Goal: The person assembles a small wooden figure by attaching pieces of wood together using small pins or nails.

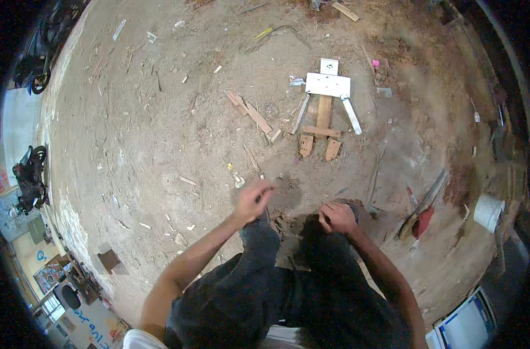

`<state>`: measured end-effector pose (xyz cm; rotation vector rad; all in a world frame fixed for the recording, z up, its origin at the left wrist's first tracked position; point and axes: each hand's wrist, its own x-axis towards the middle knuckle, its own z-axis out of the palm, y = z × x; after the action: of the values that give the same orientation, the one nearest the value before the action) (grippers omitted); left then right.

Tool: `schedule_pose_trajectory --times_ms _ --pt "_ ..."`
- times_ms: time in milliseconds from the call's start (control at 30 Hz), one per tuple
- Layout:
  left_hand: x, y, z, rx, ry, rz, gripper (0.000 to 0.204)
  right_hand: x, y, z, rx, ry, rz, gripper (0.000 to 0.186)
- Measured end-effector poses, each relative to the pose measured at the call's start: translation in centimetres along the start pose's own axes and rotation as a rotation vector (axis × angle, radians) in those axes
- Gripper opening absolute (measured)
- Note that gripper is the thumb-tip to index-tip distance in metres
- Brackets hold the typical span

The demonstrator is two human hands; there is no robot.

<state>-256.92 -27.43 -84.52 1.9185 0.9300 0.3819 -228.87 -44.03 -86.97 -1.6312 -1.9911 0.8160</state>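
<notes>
My left hand [254, 200] rests by my left knee, its fingers curled in and slightly smeared; I see nothing held in it. On my right knee lies my right hand [337, 217], fingers bent inward, with no object showing. Ahead on the dirt, pieces are laid out like a figure. A white board [329, 85] is across the top, with a small white piece [329, 66] above it. White strips [352, 115] slant down at its sides. Beneath run a brown wooden strip [323, 110], a crosspiece [322, 132] and two brown blocks with holes [333, 150].
Splintered wood [250, 113] lies left of the figure. To the right are a red object [423, 222] beside a long dark strip and a white bucket [489, 212]. Motorcycles [31, 179] stand along the left edge. Small scraps dot the dirt floor [143, 174].
</notes>
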Motion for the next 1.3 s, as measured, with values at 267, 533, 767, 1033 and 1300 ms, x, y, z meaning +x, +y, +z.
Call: schedule_pose_trajectory --times_ms 267,533,767,1033,1300 --pt "10.1 -8.3 -13.4 0.417 0.583 -0.24 0.014 0.5 -0.8 -1.2 0.053 0.021 0.019 0.012" --pt "12.1 -10.4 -14.3 0.543 0.531 -0.319 0.013 -0.3 0.5 -0.4 0.042 0.005 0.017 0.01" --pt "11.9 -11.4 -17.1 0.46 0.592 -0.376 0.014 0.1 -0.4 -0.5 0.013 0.029 0.024 0.011" --pt "11.0 -9.1 -18.1 0.542 0.144 -0.363 0.018 -0.9 0.9 0.1 -0.039 -0.053 0.029 0.022" --pt "10.2 -10.9 -17.4 0.063 0.398 -0.278 0.019 -0.3 0.1 -0.3 -0.029 -0.054 0.035 0.018"
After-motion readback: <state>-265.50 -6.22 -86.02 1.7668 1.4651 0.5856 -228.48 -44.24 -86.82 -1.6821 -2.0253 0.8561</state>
